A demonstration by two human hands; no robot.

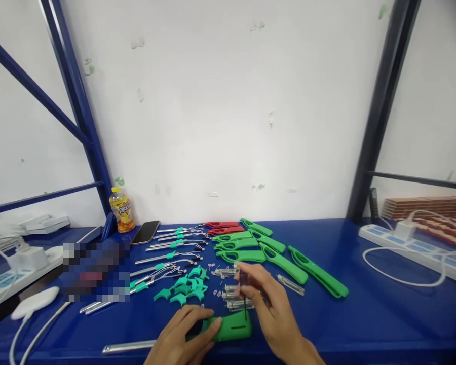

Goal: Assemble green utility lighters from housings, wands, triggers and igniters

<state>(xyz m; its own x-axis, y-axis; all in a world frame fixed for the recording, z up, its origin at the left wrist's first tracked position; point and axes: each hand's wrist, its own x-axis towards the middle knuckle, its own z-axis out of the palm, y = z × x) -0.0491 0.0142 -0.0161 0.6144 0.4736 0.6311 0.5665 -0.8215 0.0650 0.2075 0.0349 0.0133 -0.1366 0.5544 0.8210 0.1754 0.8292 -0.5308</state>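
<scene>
The left hand (186,334) lies over the left part of a green handle (233,326), its fingers curled down on the shell with a small spread between thumb and fingertips. The handle's long axis runs side to side, roughly along the near edge of the blue table (376,324); a metal tube (129,347) reaches out leftward from those fingers in much the same line, though the hand hides any join.

The right hand (271,309) has its fingers pinched together on a slim dark tool (244,281). The handle's right end sits below and slightly nearer than that pinch, so the tool stands nearly upright, crossing the handle's length — its tip meets the shell there, but I cannot tell how it is seated. The left hand is the one touching the handle.

Just beyond the pinch, clear plastic parts (235,305) crowd the space; teal pieces (198,294) lie beyond the left fingers. Farther off, green shells (289,266) spread beyond the right hand, with wired metal rods (155,259) to their left and red shells (226,231) farthest — the roomier side for moving looks to be right of the right hand.
</scene>
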